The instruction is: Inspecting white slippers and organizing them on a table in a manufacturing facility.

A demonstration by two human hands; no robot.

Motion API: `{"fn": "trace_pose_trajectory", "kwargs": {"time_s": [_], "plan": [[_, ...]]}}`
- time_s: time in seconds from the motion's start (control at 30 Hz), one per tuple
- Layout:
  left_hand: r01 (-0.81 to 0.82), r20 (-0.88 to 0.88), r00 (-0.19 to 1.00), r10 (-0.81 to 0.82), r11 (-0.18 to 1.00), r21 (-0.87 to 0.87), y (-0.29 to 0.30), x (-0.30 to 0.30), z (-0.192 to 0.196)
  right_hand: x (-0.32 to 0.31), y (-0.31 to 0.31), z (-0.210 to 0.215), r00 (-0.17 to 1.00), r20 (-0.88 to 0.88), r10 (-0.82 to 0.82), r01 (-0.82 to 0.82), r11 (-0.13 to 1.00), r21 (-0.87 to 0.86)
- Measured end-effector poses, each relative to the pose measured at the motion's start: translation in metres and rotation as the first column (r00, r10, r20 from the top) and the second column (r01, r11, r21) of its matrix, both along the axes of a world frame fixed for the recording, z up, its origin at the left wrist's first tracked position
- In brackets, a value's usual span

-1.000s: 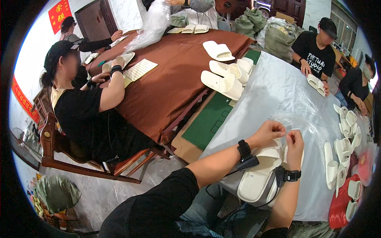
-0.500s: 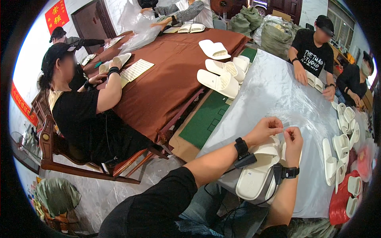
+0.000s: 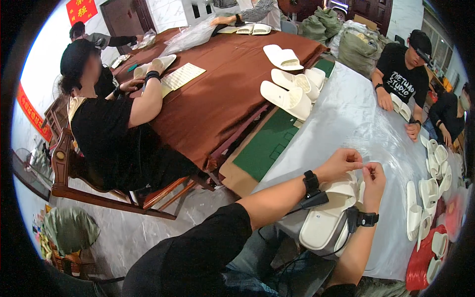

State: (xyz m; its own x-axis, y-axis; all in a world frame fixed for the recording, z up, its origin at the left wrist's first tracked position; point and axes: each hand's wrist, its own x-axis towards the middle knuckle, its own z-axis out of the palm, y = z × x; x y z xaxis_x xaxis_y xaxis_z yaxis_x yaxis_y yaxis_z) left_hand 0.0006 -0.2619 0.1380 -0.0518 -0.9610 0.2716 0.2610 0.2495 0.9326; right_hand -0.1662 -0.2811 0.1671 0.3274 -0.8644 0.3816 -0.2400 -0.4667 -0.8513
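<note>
Just beyond a pair of cream slide sandals (image 3: pixel 324 222), my two hands meet fingertip to fingertip. The fingers of my left hand (image 3: pixel 344 164) are pinched together. Opposite it, my right hand (image 3: pixel 374 184) pinches with thumb and forefinger. Whatever lies between the fingertips, if anything, is too small to make out. The sandals rest on the plastic-covered table (image 3: pixel 341 123) close to my body, with my wrists above them. My right forearm and hand partly cover the right sandal of the pair. Both wrists wear black bands with small dark devices.
To the left, several cream slides (image 3: pixel 289 96) lie at the edge of a brown-covered table (image 3: pixel 222 74), where a seated person handles a slide (image 3: pixel 161 64). More slides (image 3: pixel 428 193) line the right side near a red bundle (image 3: pixel 420 262). Another person sits across with a pair (image 3: pixel 401 106).
My view has shifted slightly, so most things sit further right or lower. Both hands stay pinched close together above the slides. The clear plastic on the brown table has been lowered.
</note>
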Motion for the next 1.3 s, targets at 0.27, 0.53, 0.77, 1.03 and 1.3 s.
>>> {"fn": "trace_pose_trajectory", "kwargs": {"time_s": [0.27,0.53,0.77,1.03,1.3], "plan": [[-0.017,-0.123,0.992,0.022,0.999,0.044,0.0,-0.001,-0.003,0.002,0.001,0.004,1.0,-0.021,-0.018,0.019,0.999,0.043],[-0.03,-0.036,0.999,0.03,0.999,0.011,-0.003,0.003,-0.006,0.0,-0.006,-0.005,1.0,0.017,-0.016,0.015,0.998,0.055],[-0.022,-0.024,0.999,0.023,0.997,0.072,-0.001,-0.001,-0.004,-0.003,-0.007,-0.01,0.999,-0.002,-0.047,0.047,0.999,0.026],[-0.046,-0.001,0.999,0.047,0.995,0.084,0.001,0.003,0.004,0.0,-0.008,-0.007,0.997,-0.038,-0.072,0.07,0.997,-0.04],[-0.043,0.019,0.999,0.043,0.999,0.022,0.0,0.004,0.004,0.002,-0.002,0.003,0.999,-0.002,-0.049,0.049,0.998,0.033]]}}
